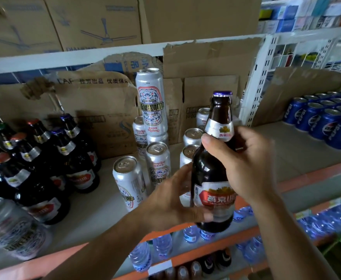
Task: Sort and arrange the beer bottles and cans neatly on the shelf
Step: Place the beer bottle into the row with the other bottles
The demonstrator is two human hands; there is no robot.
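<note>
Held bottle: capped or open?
Capped. A purple cap sits on the brown bottle, gripped by the left hand and right hand.

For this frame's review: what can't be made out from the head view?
Head view: silver cans behind the held bottle, partly hidden by it and the left hand.
Head view: lower-left can, blurred, label unreadable.
Head view: dark bottles at left, some cut by the frame edge.
Head view: water bottles below, too blurred to read.
</note>
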